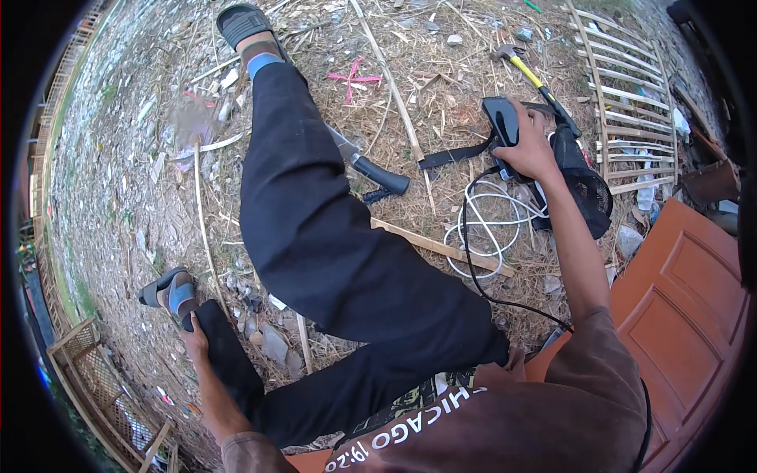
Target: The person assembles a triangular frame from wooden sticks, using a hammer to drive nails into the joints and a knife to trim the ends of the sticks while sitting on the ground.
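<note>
Brown shirt (pixel 505 426) is nearest. Right hand (pixel 527 146) grips the device (pixel 500 118), probably light, stiff, fragile: best held by edges. Left hand (pixel 195 340) touches trouser leg (pixel 227 359); grip unclear.

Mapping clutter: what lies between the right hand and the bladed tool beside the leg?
Head view: a black strap, thin wooden stick, some straw.

Black device (pixel 505 122), white cable (pixel 516 223), yellow-and-black hammer (pixel 540 83)
</note>
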